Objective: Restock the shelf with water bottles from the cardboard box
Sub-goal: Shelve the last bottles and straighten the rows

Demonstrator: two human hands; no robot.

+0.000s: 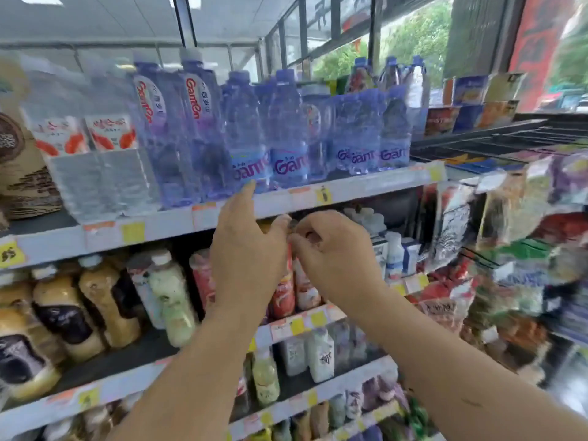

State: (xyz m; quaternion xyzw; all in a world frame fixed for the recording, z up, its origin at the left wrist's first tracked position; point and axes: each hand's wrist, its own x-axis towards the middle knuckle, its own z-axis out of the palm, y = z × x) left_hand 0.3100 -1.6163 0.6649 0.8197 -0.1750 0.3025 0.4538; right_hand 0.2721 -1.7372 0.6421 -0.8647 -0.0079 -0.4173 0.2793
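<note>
Setting: shop aisle, stocked shelf point(222, 214) under a window with greenery outside.
Head view, above the hands: water bottles point(288, 135) with purple labels standing in a row along the upper tier, larger clear bottles point(105, 154) beside them to the left.
Left hand point(246, 249): raised before the shelf edge, fingers open and spread, one fingertip touching the base of a purple-labelled bottle; holding nothing.
Right hand point(331, 253): just beside the left, fingers curled inward; whether anything is pinched inside, impossible to tell.
Below the hands: milk-tea bottles point(95, 300) and red drink bottles point(283, 294), blurred.
Right of the hands: hanging snack packets point(509, 249).
</note>
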